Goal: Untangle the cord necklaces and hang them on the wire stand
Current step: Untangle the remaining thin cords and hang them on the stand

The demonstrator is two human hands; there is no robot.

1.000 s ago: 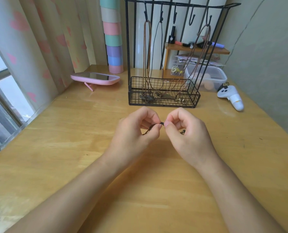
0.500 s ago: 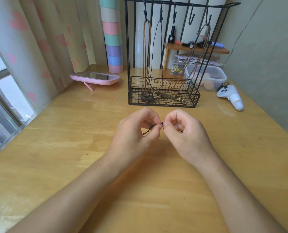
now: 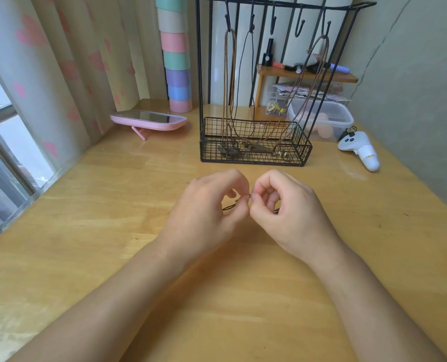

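Wooden table point(image 3: 86, 231): both hands point(image 3: 206, 212) pinch dark cord point(image 3: 229, 207) near wire stand point(image 3: 253, 150)

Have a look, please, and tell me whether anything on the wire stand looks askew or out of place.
On the wire stand, the brown necklace on the rightmost hook slants leftward instead of hanging straight, and the hung cords' lower ends lie bunched in the basket. Left hand and right hand pinch a dark cord.
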